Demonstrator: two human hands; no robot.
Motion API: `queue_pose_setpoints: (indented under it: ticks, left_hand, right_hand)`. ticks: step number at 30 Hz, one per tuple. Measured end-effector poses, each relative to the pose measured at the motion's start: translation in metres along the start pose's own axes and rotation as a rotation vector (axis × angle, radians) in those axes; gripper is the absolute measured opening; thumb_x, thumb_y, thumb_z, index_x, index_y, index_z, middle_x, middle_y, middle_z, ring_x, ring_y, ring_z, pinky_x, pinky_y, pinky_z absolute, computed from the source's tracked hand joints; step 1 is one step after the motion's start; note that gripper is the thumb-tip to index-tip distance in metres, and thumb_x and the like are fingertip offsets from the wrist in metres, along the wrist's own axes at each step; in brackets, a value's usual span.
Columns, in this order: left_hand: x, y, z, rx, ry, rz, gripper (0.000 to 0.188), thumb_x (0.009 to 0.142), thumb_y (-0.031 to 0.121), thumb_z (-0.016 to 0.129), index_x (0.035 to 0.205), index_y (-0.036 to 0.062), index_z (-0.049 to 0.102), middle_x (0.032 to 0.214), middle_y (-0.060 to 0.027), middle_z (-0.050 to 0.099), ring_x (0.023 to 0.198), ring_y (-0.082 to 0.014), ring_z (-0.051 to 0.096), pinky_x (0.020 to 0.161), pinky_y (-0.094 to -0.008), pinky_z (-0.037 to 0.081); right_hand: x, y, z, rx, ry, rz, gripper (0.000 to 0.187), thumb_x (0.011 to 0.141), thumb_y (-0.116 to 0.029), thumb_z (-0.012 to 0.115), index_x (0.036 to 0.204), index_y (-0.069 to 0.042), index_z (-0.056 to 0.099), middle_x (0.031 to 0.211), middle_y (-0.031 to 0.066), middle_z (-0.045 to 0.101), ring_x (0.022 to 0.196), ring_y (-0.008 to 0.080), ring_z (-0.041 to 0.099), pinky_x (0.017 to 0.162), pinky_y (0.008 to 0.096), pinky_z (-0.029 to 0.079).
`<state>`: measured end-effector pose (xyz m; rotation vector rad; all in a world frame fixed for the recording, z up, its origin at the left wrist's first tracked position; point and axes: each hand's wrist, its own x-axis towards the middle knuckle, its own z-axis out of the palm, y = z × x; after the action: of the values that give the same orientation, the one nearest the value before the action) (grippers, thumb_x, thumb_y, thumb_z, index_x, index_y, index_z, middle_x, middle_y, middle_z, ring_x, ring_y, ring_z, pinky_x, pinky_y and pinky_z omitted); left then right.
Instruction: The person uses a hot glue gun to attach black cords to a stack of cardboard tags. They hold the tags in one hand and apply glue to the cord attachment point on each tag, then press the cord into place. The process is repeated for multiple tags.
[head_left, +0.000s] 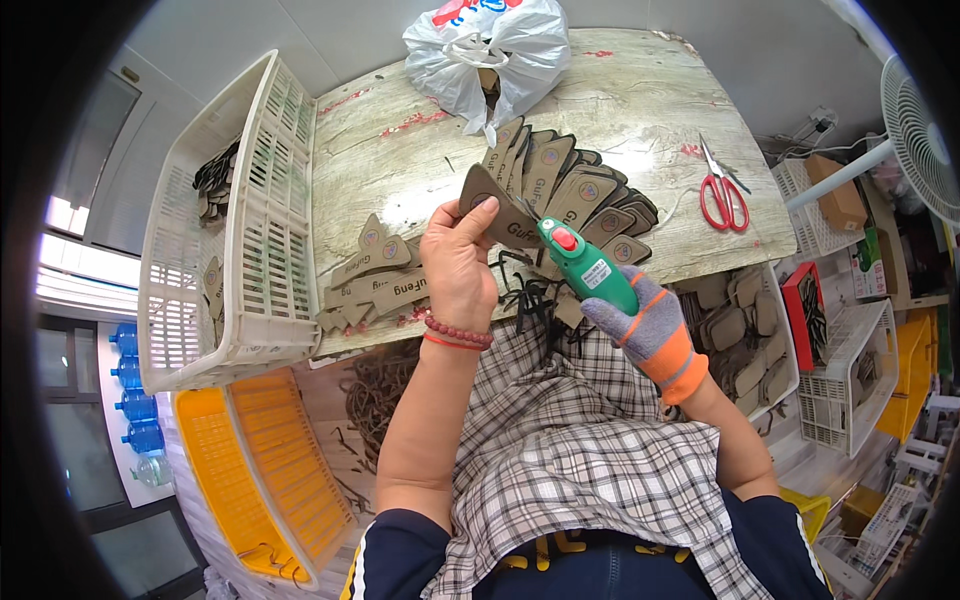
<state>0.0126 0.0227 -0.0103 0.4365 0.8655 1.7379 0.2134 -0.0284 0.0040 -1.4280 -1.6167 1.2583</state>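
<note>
My left hand [462, 250], bare with a red bead bracelet on the wrist, pinches a flat brown printed piece [479, 182] with dark edging and a rounded, wide end. In my right hand [652, 335], gloved in grey and orange, is a green handheld electric tool [606, 283] with a red button. Its front end meets the narrow end of the brown piece; the exact contact is hidden. Just beyond lies a fanned pile of similar brown pieces [583, 192]. Black cords [530, 295] dangle at the table's near edge below the piece.
Red-handled scissors [724, 200] lie on the wooden table [370, 110], right of the pile. More brown pieces [385, 275] lie left. A white plastic bag [540, 50] stands at the back. A white crate [270, 220] borders the left, above a yellow basket [290, 460]. A fan [915, 125] stands right.
</note>
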Motion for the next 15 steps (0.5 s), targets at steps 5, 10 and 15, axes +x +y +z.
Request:
queue_pose_setpoints:
  ticks: [5, 10, 15]
  left_hand:
    - [-0.003, -0.009, 0.005, -0.048, 0.043, -0.021, 0.015, 0.076, -0.004, 0.066, 0.086, 0.0019, 0.056, 0.081, -0.0063, 0.063, 0.07, -0.0125, 0.06, 0.067, -0.0234, 0.049]
    - [0.001, -0.012, 0.003, -0.009, 0.019, 0.03, 0.015, 0.075, -0.004, 0.066, 0.084, 0.003, 0.055, 0.081, -0.0063, 0.063, 0.07, -0.0131, 0.059, 0.068, -0.0239, 0.048]
    - [0.004, -0.017, -0.003, -0.001, -0.011, 0.029, 0.013, 0.077, -0.004, 0.064, 0.084, 0.0035, 0.055, 0.085, -0.0078, 0.064, 0.077, -0.0151, 0.06, 0.074, -0.0266, 0.048]
  right_hand:
    - [0.002, -0.013, -0.004, -0.048, -0.009, 0.086, 0.051, 0.073, -0.035, 0.074, 0.107, -0.002, 0.055, 0.073, 0.0066, 0.064, 0.06, 0.0091, 0.059, 0.054, 0.0235, 0.047]
    - [0.004, 0.007, -0.004, -0.076, 0.043, -0.104, 0.052, 0.073, -0.036, 0.074, 0.108, -0.002, 0.055, 0.074, 0.0069, 0.064, 0.059, 0.0095, 0.059, 0.053, 0.0235, 0.048]
    - [0.004, -0.002, -0.006, -0.039, 0.005, -0.066, 0.052, 0.073, -0.035, 0.074, 0.109, -0.003, 0.054, 0.073, 0.0038, 0.062, 0.056, 0.0067, 0.056, 0.05, 0.0214, 0.045]
